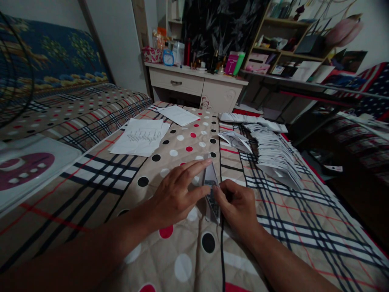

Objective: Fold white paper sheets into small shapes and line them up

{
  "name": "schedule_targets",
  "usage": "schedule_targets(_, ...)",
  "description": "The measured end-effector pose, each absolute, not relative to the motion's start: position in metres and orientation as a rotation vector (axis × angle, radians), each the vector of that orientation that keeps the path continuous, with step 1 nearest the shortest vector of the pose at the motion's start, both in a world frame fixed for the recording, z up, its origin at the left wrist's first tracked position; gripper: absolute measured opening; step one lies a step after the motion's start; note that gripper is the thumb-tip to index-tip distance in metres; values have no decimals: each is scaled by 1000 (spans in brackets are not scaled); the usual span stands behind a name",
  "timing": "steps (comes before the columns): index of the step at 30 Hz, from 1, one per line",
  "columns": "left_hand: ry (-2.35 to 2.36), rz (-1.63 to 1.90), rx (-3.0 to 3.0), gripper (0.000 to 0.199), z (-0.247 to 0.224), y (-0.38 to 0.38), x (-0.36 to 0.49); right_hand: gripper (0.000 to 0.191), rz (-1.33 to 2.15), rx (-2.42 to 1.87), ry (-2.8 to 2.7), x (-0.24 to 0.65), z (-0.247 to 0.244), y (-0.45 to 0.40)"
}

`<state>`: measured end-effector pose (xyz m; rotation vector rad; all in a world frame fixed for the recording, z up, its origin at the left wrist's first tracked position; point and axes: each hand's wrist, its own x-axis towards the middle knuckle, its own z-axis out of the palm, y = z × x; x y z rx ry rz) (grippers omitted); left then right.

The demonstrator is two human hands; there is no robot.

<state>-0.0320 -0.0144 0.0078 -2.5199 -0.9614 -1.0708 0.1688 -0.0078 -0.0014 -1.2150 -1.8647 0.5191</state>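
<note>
Folded sheet: a small grey-and-white printed paper piece (pixel 210 187) is lying on the quilted bedspread, near its front middle, between the two hands; its print is too dim to read.
Left hand: the left hand (pixel 176 194) is pressing flat on the paper's left side, fingers stretched out wide toward its far tip.
Right hand: the right hand (pixel 238 209) is pinching the paper's right edge, fingers curled narrow around it.
Bedspread: the beige quilted cover with black, white and red dots and plaid bands (pixel 100 190) is carrying everything.
Row of folded pieces: a long overlapping line of white folded paper pieces (pixel 273 156) is running along the right edge, well apart from the hands.
Loose piece: one more folded piece (pixel 235 140) is lying just beside that row.
Printed sheets: white sheets with lines of small unreadable text (pixel 141 137) are lying toward the far left; another white sheet (pixel 179 115) is resting near the far edge.
Beyond: a cream drawer cabinet (pixel 194 83) with a blue alarm clock (pixel 167 58) is standing past the far edge.
</note>
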Motion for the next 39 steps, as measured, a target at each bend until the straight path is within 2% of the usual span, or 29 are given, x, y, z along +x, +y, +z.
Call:
schedule_targets(3,-1062,-1050,-2498,22,8,-13,-34,31,534,-1194,-1852,168,0,-8)
schedule_targets(9,-1215,-925,-2478,31,11,-18,-30,30,574,-1158,-1867,167,1,-8)
schedule_targets(16,-1531,-657,-2526,35,12,-24,-24,28,515,-1098,-1872,167,6,-10)
schedule_targets(20,-1561,-639,-2652,34,9,-21,-26,30,541,-1067,-1909,166,8,-12)
schedule_targets(24,-1436,-804,-2723,24,2,-17,-30,31,619,-1099,-1849,167,7,-11)
schedule_targets(29,-1305,-1287,-2813,7,-1,-14,-30,37,906,-1182,-1588,170,4,-7)
schedule_targets(34,-1585,-1503,-2883,23,8,-12,-30,31,1144,-998,-1451,172,3,-3)
schedule_targets(39,-1857,-1554,-3060,23,10,-11,-31,54,1310,-930,-1386,167,0,2)
